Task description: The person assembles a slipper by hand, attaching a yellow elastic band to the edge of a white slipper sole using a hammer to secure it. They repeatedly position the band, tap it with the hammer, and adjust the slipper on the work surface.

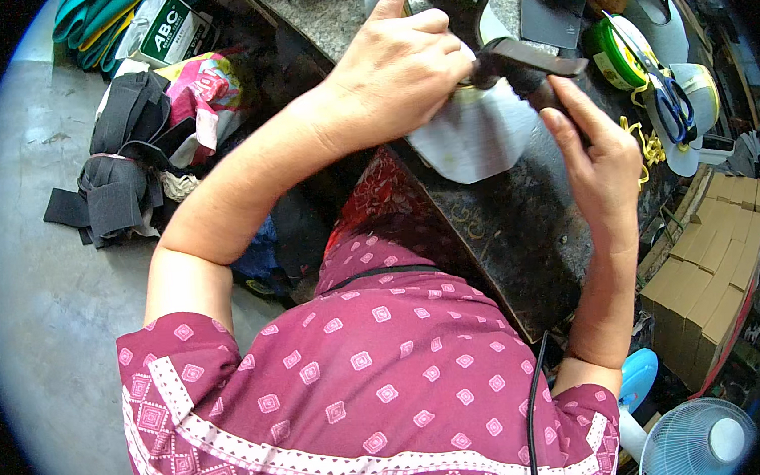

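My right hand (601, 149) grips the short handle of a dark hammer (537, 57), its long curved head lying just right of my left hand's fingers. My left hand (398, 75) has its index finger stretched forward and the other fingers curled down on a slipper with a dark strap (472, 11). The slipper's pale, rounded sole end (479, 140) sticks out below that hand, over the near edge of the dark workbench (495, 228). What exactly lies under the curled fingers is hidden.
Blue-handled scissors (675, 107) lean by a green round tub (613, 54) on the right. More pale slippers (703, 91) stand there. Cardboard boxes (707, 247) and a fan (699, 440) are lower right. Dark fabric strips (117, 187) and a white-green box (166, 31) lie left.
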Demonstrator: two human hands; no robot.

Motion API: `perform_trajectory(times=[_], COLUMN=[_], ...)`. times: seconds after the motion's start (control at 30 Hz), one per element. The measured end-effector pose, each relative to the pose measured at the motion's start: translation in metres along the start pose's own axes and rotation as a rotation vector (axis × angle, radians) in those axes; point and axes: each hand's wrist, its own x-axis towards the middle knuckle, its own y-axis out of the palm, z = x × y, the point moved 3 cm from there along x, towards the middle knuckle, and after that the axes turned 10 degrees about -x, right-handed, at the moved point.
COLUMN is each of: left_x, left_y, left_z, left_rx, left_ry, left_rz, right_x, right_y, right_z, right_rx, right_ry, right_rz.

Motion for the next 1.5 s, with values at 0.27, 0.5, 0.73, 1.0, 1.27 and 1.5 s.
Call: perform_trajectory(times=[0.27,0.5,0.73,1.0,1.27,1.5], left_x=[0.004,-0.008,-0.007,-0.008,-0.012,-0.021], left_y=[0.021,0.021,0.023,0.024,0.019,0.017], left_z=[-0.013,-0.006,-0.008,-0.005,-0.006,0.000], left_rx=[-0.071,-0.220,-0.168,-0.221,-0.158,-0.240], left_ry=[-0.197,-0.110,-0.072,-0.073,-0.180,-0.111], left_rz=[-0.354,-0.340,-0.362,-0.431,-0.389,-0.326], right_x=[0.009,0.013,0.018,0.011,0.003,0.008], right_y=[0.007,0.007,-0.009,0.002,0.019,0.014], right_z=[-0.003,-0.023,-0.003,0.009,0.010,0.004], right_rx=[-0.228,-0.071,0.245,-0.010,-0.124,-0.117], right_ry=[0.039,0.124,0.159,-0.051,-0.065,0.005], right_rz=[-0.012,0.044,-0.154,-0.040,-0.050,0.026])
